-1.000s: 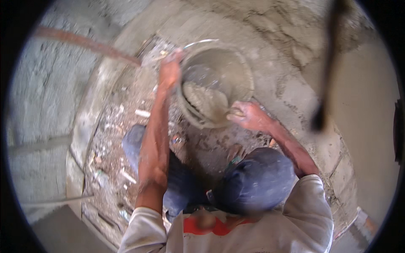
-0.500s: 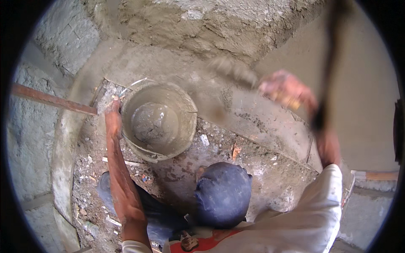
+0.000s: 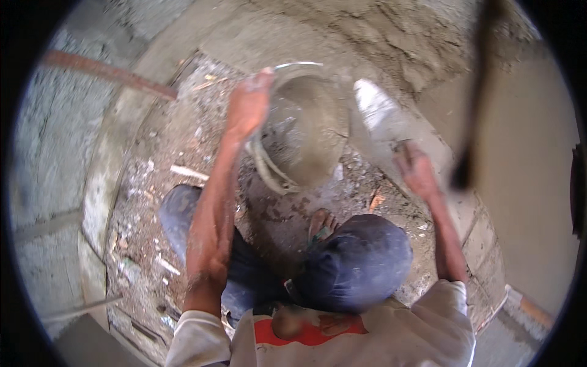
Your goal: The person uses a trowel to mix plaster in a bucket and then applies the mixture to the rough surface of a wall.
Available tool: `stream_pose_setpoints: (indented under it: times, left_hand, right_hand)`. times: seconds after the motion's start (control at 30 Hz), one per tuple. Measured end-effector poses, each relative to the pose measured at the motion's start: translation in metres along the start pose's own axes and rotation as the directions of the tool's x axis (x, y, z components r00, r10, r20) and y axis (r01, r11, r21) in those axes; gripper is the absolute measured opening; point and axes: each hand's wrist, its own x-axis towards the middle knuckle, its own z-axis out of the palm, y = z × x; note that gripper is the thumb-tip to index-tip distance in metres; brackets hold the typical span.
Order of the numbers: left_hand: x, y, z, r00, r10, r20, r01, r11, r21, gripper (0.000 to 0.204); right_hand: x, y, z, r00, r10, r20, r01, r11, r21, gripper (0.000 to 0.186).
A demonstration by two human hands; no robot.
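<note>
My left hand (image 3: 247, 107) grips the near rim of a grey bucket (image 3: 306, 140) smeared with wet mortar; the bucket is tipped so its mouth faces away and to the right. My right hand (image 3: 417, 172) is closed on the handle of a trowel, whose pale blurred blade (image 3: 376, 110) sits just right of the bucket's rim. Below them are my knee in dark blue trousers (image 3: 361, 263) and my bare foot (image 3: 321, 223) on the rubble-strewn floor.
A rusty metal bar (image 3: 104, 72) crosses the upper left over a grey block wall (image 3: 43, 183). Rough wet mortar covers the wall (image 3: 391, 37) beyond the bucket. A smooth plastered surface (image 3: 526, 183) is at right, and a dark strap (image 3: 477, 92) hangs before it.
The bucket has gone from upright to tipped over under my left hand. My right hand has come down from the wall, bringing the trowel to the bucket's rim.
</note>
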Motion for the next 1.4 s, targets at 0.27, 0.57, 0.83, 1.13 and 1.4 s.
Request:
stream_pose_setpoints:
  times: [0.27, 0.57, 0.83, 1.13, 1.4]
  left_hand:
    - [-0.042, 0.012, 0.000, 0.994, 0.105, 0.007, -0.105, 0.992, 0.075, 0.050]
    - [-0.049, 0.002, 0.002, 0.981, 0.194, 0.018, -0.193, 0.979, -0.067, 0.045]
    - [-0.031, -0.020, -0.003, 0.986, 0.133, -0.096, -0.139, 0.989, -0.058, 0.051]
    - [-0.007, -0.033, -0.031, 0.992, -0.074, -0.106, 0.064, 0.994, -0.094, 0.052]
    - [0.029, -0.109, -0.058, 0.993, -0.095, -0.064, 0.075, 0.961, -0.265, 0.053]
  right_hand:
    - [0.087, -0.096, 0.106, 0.936, -0.137, 0.323, 0.312, 0.747, -0.588, 0.024]
    - [0.085, -0.072, 0.145, 0.734, -0.219, 0.643, 0.464, 0.853, -0.239, 0.026]
    - [0.055, -0.108, 0.167, 0.770, -0.310, 0.558, 0.393, 0.919, -0.033, 0.036]
    - [0.043, -0.128, 0.103, 0.823, -0.406, 0.398, 0.308, 0.907, 0.289, 0.039]
    - [0.058, -0.156, 0.020, 0.840, -0.493, 0.227, 0.412, 0.851, 0.325, 0.034]
